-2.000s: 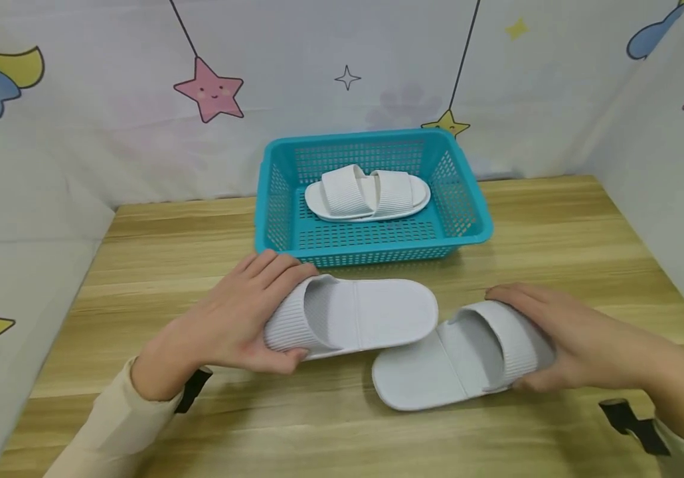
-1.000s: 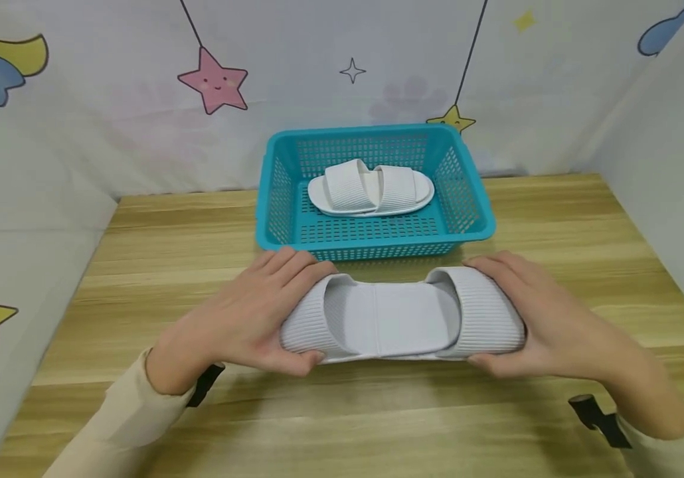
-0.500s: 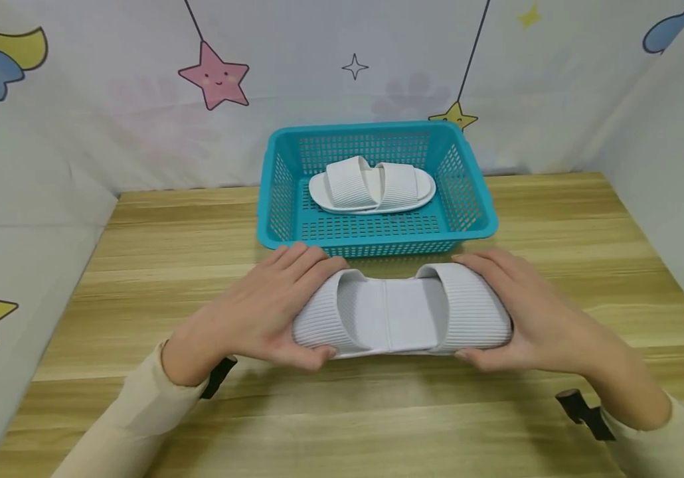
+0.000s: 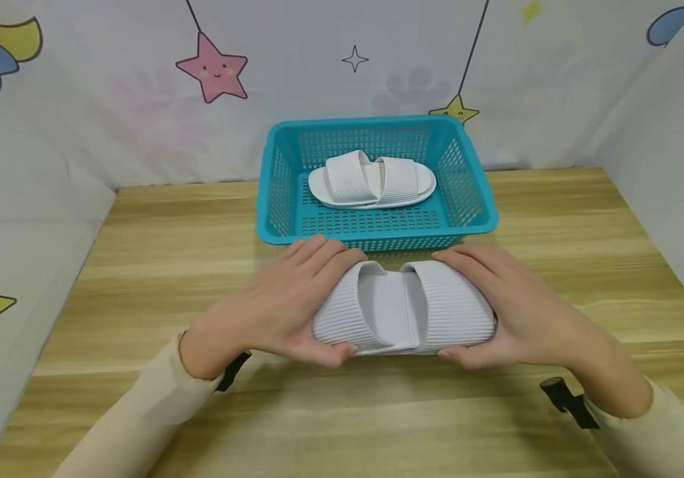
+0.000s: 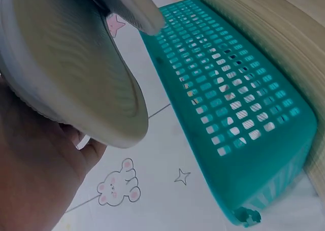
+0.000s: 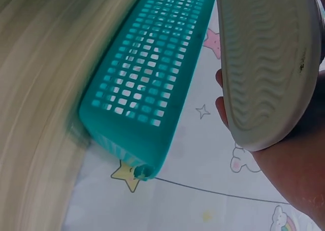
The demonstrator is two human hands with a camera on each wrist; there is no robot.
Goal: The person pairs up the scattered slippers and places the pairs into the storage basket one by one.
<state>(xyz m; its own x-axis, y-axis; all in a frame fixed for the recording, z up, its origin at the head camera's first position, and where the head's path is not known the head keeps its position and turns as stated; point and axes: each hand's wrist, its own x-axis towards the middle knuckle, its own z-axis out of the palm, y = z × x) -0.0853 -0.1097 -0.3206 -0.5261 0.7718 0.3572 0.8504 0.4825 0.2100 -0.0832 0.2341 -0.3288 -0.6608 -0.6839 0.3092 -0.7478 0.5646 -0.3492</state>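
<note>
Two white slide slippers are held in front of the basket, one nested into the other. My left hand (image 4: 294, 302) grips the left slipper (image 4: 342, 315) round its ribbed strap, thumb on the near side. Round the strap of the right slipper (image 4: 458, 309), my right hand (image 4: 512, 309) has a like grip, fingers over the far side. The straps nearly meet, so little of the insoles shows between them. Each wrist view shows a wavy-patterned sole from below, the left slipper's sole (image 5: 76, 63) and the right slipper's sole (image 6: 269, 63).
A teal perforated basket (image 4: 378, 238) stands at the back of the wooden table (image 4: 174, 265). Inside it lies another nested pair of white slippers (image 4: 372, 182). Behind is a white cloth wall (image 4: 294, 60) with printed stars, and similar cloth flanks both sides.
The right slipper has swung up from the lower right into line with the left one. Both hands have since moved closer together, sliding the slippers into each other. The basket stays put.
</note>
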